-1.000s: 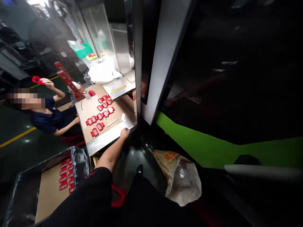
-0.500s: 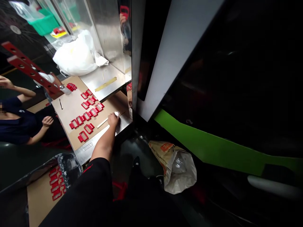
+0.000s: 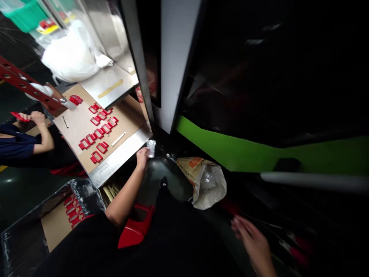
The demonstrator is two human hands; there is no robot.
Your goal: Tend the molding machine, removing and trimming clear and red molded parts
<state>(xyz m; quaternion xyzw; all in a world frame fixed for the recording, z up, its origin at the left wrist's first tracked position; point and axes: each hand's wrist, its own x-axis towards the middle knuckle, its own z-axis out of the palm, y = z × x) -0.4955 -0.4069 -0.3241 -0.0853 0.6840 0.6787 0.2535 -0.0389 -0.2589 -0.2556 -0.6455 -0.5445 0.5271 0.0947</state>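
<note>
The left hand (image 3: 142, 157) is closed around a small crumpled piece of clear plastic wrap (image 3: 150, 148), pinched at the fingertips and held just off the near corner of the metal worktable (image 3: 121, 156). The wrap sticks up and to the right of the hand, hanging over the dark floor rather than over the table. The right hand (image 3: 253, 242) hangs low and well apart from the left, blurred, with its fingers spread loosely and nothing in it.

Just to the right of the left hand, on the floor, sits an open woven sack (image 3: 201, 181) with a clear plastic liner. Below the left forearm a red plastic stool (image 3: 134, 231) shows beside the person's dark clothing.

Beyond the left hand, on the table, lies a sheet of cardboard (image 3: 77, 127) carrying rows of red rectangular frames (image 3: 98, 132) and a thin pale strip (image 3: 118, 139). Farther out from that hand are a white plastic bag (image 3: 70, 57) and a green bin (image 3: 20, 13).

To the left of the left arm, low down, a bag-lined box (image 3: 29, 234) holds more red frames (image 3: 72, 211) on cardboard. Across the table a co-worker's hand (image 3: 36, 117) grips a red piece (image 3: 19, 115).
</note>
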